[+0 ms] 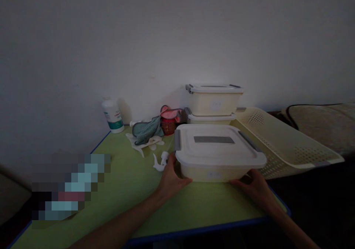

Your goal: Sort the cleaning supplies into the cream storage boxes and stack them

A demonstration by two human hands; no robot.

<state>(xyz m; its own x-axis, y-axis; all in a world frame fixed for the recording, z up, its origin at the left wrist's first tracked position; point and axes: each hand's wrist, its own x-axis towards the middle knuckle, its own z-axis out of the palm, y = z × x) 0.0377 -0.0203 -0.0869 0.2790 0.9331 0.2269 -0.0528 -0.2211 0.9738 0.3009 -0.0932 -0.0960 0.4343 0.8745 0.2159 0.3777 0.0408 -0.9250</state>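
Note:
A cream lidded storage box [219, 156] with grey clips stands on the green table [133, 189] near its front right. My left hand [172, 178] grips the box's lower left corner, fingers wrapped against its side. At the lower right corner, my right hand [256, 188] presses against the box. Both hands are closed on it. Behind it, two more lidded boxes [213, 103] are stacked against the wall.
A perforated cream basket [288, 141] lies tilted at the right, beside the boxes. At the back stand a white bottle [113, 115], a teal cloth [145, 130], white gloves [144, 143], a small red basket [168, 125] and a white spray nozzle [161, 162]. The table's blue edge [199, 229] runs along the front.

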